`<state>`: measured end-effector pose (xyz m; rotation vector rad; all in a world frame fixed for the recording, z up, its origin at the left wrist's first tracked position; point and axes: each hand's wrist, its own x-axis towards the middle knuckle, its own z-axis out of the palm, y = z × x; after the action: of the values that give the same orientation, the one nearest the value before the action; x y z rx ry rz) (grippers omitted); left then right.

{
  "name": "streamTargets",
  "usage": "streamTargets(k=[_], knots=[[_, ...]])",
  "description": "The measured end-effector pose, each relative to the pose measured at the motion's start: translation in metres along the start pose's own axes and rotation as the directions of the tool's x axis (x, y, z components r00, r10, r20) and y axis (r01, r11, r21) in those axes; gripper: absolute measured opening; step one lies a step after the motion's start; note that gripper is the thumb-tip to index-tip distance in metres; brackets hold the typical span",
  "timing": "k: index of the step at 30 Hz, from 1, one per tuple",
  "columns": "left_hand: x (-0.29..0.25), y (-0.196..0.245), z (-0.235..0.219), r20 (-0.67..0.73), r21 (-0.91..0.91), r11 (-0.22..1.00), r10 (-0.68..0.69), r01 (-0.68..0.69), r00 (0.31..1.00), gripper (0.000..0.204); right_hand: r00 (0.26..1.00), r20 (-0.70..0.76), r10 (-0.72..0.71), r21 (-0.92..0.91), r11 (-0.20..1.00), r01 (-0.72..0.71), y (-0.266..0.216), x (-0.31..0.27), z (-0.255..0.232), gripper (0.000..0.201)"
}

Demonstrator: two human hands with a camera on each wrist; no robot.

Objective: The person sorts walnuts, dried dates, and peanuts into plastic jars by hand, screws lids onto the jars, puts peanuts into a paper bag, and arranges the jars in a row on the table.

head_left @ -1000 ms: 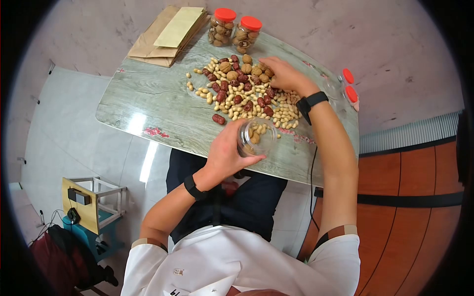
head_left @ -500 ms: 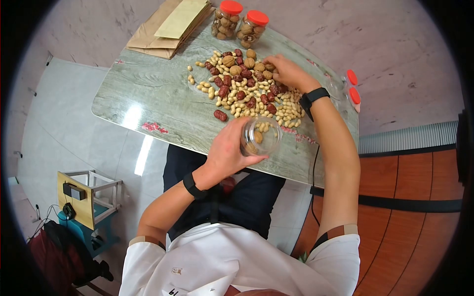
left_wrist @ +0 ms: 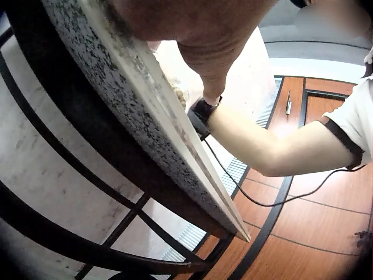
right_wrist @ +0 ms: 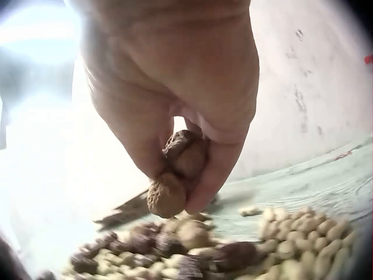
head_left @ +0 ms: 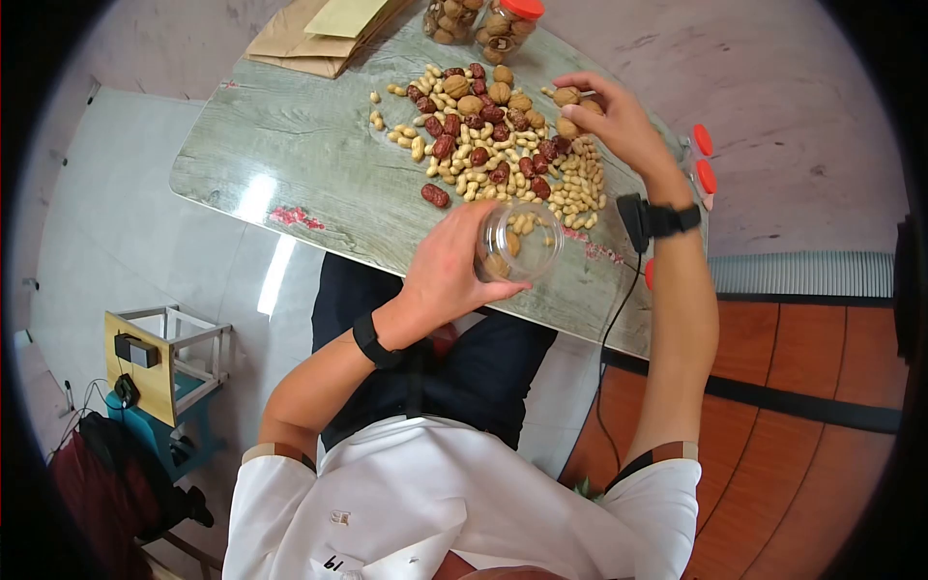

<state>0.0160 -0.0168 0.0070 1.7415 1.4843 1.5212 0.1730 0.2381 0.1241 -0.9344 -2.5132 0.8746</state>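
Note:
In the head view my left hand (head_left: pixel 449 261) grips a clear open jar (head_left: pixel 520 244), tilted near the table's front edge, with walnuts and what look like peanuts inside. My right hand (head_left: pixel 623 124) is over the right side of the nut pile, its fingers around several walnuts (head_left: pixel 566 96). The right wrist view shows walnuts (right_wrist: pixel 167 195) pinched between thumb and fingers of my right hand (right_wrist: pixel 175 87), above the pile. Peanuts (head_left: pixel 474 184), red dates (head_left: pixel 444 146) and loose walnuts (head_left: pixel 456 87) lie mixed on the table. In the left wrist view the jar is out of sight.
At the back stand two jars of walnuts, one with a red lid (head_left: pixel 523 8), beside folded paper bags (head_left: pixel 319 43). Red-lidded containers (head_left: pixel 706 177) are at the table's right edge (head_left: pixel 701 261). A black cable (head_left: pixel 601 387) hangs from my right wrist.
My right hand has lifted off the pile and moved right, now with walnuts in its grip. My left hand still grips the tilted jar. The head view has shifted, so the table sits higher.

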Motion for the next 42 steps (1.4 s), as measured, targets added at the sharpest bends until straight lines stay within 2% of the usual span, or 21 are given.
streamTargets(k=[2, 3, 5, 8, 9, 11, 15, 19, 21, 22, 24, 28, 30, 31, 33, 36, 40, 42], knots=[[0.001, 0.0, 0.0, 0.001, -0.006, 1.0, -0.005, 0.005, 1.0, 0.097, 0.999, 0.045, 0.006, 0.314, 0.949, -0.02, -0.046, -0.026, 0.003, 0.033], [0.001, 0.0, 0.0, -0.007, -0.021, 1.0, -0.006, 0.005, 1.0, 0.096, 0.999, 0.048, 0.012, 0.315, 0.949, -0.027, -0.063, -0.04, 0.008, 0.033], [0.003, 0.0, 0.0, -0.01, -0.038, 0.999, -0.004, 0.004, 1.0, 0.095, 0.988, 0.023, -0.152, 0.345, 0.929, 0.135, -0.092, -0.064, 0.022, 0.034], [0.004, 0.001, -0.001, -0.007, -0.035, 0.999, -0.012, 0.012, 1.0, 0.093, 0.929, -0.015, -0.371, 0.005, 0.929, 0.371, -0.117, -0.089, 0.043, 0.041], [0.004, 0.002, -0.001, 0.008, -0.063, 0.997, -0.04, 0.041, 0.999, 0.093, 0.928, -0.017, -0.371, 0.004, 0.929, 0.371, -0.12, -0.096, 0.051, 0.041], [0.004, 0.003, -0.001, 0.022, -0.089, 0.994, -0.06, 0.062, 0.998, 0.093, 0.889, -0.071, -0.453, -0.212, 0.877, 0.43, -0.119, -0.107, 0.065, 0.038], [0.005, 0.003, 0.001, 0.003, -0.07, 0.997, -0.04, 0.04, 0.999, 0.091, 0.83, -0.056, -0.555, -0.295, 0.803, 0.517, -0.111, -0.115, 0.066, 0.043], [0.004, 0.001, 0.0, -0.024, -0.027, 0.999, 0.029, -0.029, 0.999, 0.09, 0.847, -0.085, -0.525, -0.282, 0.828, 0.485, -0.107, -0.124, 0.078, 0.054], [0.002, -0.002, 0.002, -0.028, -0.021, 0.999, 0.029, -0.03, 0.999, 0.091, 0.872, -0.078, -0.483, -0.305, 0.844, 0.441, -0.113, -0.128, 0.079, 0.067], [0.002, -0.003, 0.002, -0.027, -0.019, 0.999, 0.028, -0.028, 0.999, 0.092, 0.871, -0.077, -0.485, -0.306, 0.843, 0.442, -0.112, -0.128, 0.079, 0.067], [0.001, -0.002, 0.002, -0.027, -0.015, 1.0, 0.024, -0.025, 0.999, 0.093, 0.881, -0.07, -0.467, -0.448, 0.804, 0.391, -0.107, -0.132, 0.077, 0.073], [0.002, 0.0, 0.001, -0.025, -0.004, 1.0, 0.022, -0.022, 0.999, 0.095, 0.889, -0.032, -0.456, -0.517, 0.769, 0.376, -0.107, -0.137, 0.065, 0.071], [0.002, 0.001, 0.001, -0.025, 0.001, 1.0, 0.022, -0.022, 0.999, 0.095, 0.856, -0.151, -0.495, -0.49, 0.789, 0.37, -0.11, -0.14, 0.063, 0.067], [0.002, 0.002, 0.001, -0.025, 0.007, 1.0, 0.022, -0.022, 0.999, 0.095, 0.856, -0.15, -0.495, -0.49, 0.789, 0.37, -0.111, -0.141, 0.064, 0.067], [-0.001, 0.002, 0.0, -0.012, 0.018, 1.0, 0.016, -0.016, 1.0, 0.096, 0.903, -0.048, -0.427, -0.458, 0.813, 0.36, -0.116, -0.142, 0.068, 0.06], [-0.002, 0.001, 0.002, -0.012, 0.026, 1.0, 0.016, -0.016, 1.0, 0.097, 0.903, -0.078, -0.422, -0.544, 0.777, 0.316, -0.122, -0.14, 0.067, 0.055], [-0.002, 0.001, 0.0, -0.001, 0.003, 1.0, -0.009, 0.009, 1.0, 0.098, 0.875, -0.113, -0.471, -0.541, 0.767, 0.344, -0.135, -0.138, 0.063, 0.054], [-0.003, 0.001, -0.001, -0.005, -0.008, 1.0, -0.011, 0.011, 1.0, 0.099, 0.889, 0.027, -0.456, -0.567, 0.726, 0.39, -0.134, -0.138, 0.062, 0.056]])
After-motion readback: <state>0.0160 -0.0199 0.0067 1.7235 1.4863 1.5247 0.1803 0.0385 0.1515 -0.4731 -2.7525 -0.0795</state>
